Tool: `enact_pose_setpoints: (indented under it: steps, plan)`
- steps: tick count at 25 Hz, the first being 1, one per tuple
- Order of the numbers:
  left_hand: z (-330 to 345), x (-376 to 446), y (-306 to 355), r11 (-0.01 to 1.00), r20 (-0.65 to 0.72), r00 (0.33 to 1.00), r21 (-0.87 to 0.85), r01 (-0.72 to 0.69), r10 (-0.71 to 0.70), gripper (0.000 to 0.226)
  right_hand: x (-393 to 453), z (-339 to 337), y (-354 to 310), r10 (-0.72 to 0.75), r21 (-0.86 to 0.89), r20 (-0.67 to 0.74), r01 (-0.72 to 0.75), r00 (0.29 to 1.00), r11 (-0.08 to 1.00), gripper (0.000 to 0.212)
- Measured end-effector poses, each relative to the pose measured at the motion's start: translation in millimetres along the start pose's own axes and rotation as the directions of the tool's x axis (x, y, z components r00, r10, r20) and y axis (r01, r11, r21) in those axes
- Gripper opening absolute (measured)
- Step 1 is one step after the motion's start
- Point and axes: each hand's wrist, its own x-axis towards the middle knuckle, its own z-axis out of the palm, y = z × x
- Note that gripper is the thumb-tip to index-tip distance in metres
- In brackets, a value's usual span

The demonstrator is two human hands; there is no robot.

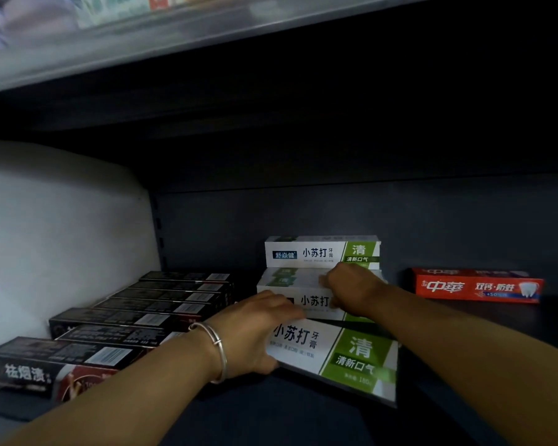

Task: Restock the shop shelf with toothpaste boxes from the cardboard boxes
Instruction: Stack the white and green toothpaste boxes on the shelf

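Two hands on white-green toothpaste boxes (332, 352); left fingers (271, 365) grip nearest box's end.

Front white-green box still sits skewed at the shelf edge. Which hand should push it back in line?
Left, probably. The left hand already grips the front white-green box at its near end; the right hand is farther back, on the stacked boxes.

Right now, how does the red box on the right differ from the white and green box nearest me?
The red box is red with white lettering; the nearest white and green box is white with a green end. The red box stands alone and untouched; the white and green one is held by the left hand, with others of its kind behind it. Both are long boxes, lying lengthwise on the dark shelf.
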Motion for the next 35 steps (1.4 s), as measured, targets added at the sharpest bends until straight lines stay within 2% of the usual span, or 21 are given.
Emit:
enact_pose_setpoints:
  steps: [15,17,19,21,23,24,25,28,30,33,35]
  plan:
    - [-2,1,3,1.0,-0.023,1.0,-0.03,-0.008,0.008,0.06,0,-9,0,-0.015,-0.002,0.071,0.015,0.997,1.0,0.045]
    - [-2,2,5,0.999,-0.031,0.999,-0.038,0.007,-0.008,0.06,-5,-16,-2,-0.019,0.138,0.04,0.013,0.999,0.99,0.04]
    - [-3,1,7,0.999,-0.053,0.998,-0.046,0.027,-0.029,0.064,-13,-32,-4,0.005,0.378,0.003,-0.006,1.0,0.926,0.034]
    - [-3,2,10,0.998,-0.081,0.995,-0.024,0.064,-0.066,0.066,-26,-51,-3,-0.029,0.592,0.177,-0.083,0.984,0.802,0.029]
    - [-1,4,12,0.996,-0.128,0.988,0.003,0.089,-0.087,0.066,-40,-63,-5,-0.139,0.704,0.406,-0.212,0.903,0.678,0.03]
    - [-1,4,16,0.995,-0.136,0.986,0.017,0.098,-0.095,0.066,-47,-65,-4,-0.179,0.7,0.461,-0.232,0.869,0.676,0.03]
    - [1,4,18,0.994,-0.155,0.983,0.037,0.101,-0.094,0.066,-50,-63,-3,-0.199,0.677,0.462,-0.198,0.864,0.709,0.03]
    - [3,5,26,0.988,-0.206,0.978,0.134,0.072,-0.043,0.071,-55,-51,-2,-0.19,0.655,0.306,-0.062,0.933,0.753,0.033]
    - [4,6,29,0.988,-0.233,0.971,0.125,0.092,-0.06,0.071,-53,-39,-1,-0.158,0.59,0.177,0.024,0.972,0.807,0.037]
    - [7,6,36,0.99,-0.196,0.98,0.126,0.066,-0.04,0.061,-47,-13,0,-0.126,0.441,0.005,0.111,0.992,0.891,0.04]
    - [12,7,36,0.989,-0.092,0.994,0.127,0.077,-0.066,0.061,-44,4,0,-0.124,0.386,-0.079,0.145,0.989,0.911,0.038]
